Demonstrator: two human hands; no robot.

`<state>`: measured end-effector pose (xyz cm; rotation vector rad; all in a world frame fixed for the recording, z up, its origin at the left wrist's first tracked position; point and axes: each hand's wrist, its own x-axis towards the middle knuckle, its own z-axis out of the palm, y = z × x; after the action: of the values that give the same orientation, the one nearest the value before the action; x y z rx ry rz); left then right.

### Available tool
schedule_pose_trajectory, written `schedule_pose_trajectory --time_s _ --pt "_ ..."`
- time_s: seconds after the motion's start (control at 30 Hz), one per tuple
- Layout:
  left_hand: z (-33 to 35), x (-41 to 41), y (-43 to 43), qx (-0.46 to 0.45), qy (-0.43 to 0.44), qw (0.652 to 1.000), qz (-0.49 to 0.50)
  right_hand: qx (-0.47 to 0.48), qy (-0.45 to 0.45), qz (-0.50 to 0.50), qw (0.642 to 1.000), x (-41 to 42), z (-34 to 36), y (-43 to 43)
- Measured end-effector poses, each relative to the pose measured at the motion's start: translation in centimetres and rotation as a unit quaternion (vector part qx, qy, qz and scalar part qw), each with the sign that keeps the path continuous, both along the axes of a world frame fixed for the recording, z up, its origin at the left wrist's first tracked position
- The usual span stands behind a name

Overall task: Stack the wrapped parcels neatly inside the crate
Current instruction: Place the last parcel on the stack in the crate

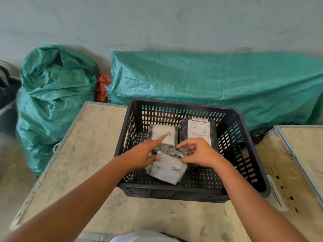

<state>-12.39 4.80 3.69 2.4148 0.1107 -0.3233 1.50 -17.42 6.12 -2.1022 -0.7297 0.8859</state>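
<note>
A black slotted plastic crate (244, 137) stands on a beige table (83, 154). Inside it, at the back, lie two black-wrapped parcels with white labels: one on the left (163, 131) and a taller one on the right (199, 129). A third wrapped parcel (167, 170), white label up and tilted, is near the crate's front. Both hands hold it by its dark upper edge. My left hand (145, 154) grips the left side with the forefinger stretched out. My right hand (199, 152) pinches the right side.
Two green woven sacks lean on the wall behind the table, a bulging one (52, 102) at the left and a long one (227, 84) behind the crate. Red cloth (102, 88) shows between them. A second table (300, 154) adjoins at the right.
</note>
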Motion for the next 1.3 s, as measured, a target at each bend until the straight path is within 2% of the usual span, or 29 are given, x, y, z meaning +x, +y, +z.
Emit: schedule_pose_trajectory --time_s 0.13,0.27,0.47,0.6,0.73,0.93,1.13,1.3 --pt "1.3 0.1 -0.1 -0.075 -0.092 0.993 0.008 0.050 -0.001 -0.027 0.998 1.7 4.0 -0.4" --pt "2.3 1.1 0.1 -0.066 -0.198 0.977 0.031 0.103 -0.018 -0.018 0.994 3.0 7.4 -0.2" --pt "3.1 2.9 1.9 -0.102 -0.216 0.967 0.087 0.263 -0.083 -0.073 0.958 2.8 7.7 0.9" --pt "2.6 4.2 3.1 -0.108 -0.205 0.966 0.109 0.163 -0.144 -0.055 0.975 1.0 5.0 1.1" --pt "2.0 5.7 2.8 -0.100 -0.174 0.970 0.137 0.131 -0.160 -0.051 0.977 0.2 1.4 2.4" --pt "-0.1 7.9 1.4 -0.086 -0.120 0.961 0.236 0.002 -0.151 -0.024 0.988 2.0 -1.8 5.3" --pt "-3.2 7.8 1.0 -0.092 -0.033 0.963 0.253 -0.094 -0.168 0.043 0.980 2.7 -3.3 6.7" --pt "-5.1 8.5 1.0 -0.053 0.006 0.977 0.207 -0.165 -0.182 0.044 0.968 2.0 -4.8 7.4"
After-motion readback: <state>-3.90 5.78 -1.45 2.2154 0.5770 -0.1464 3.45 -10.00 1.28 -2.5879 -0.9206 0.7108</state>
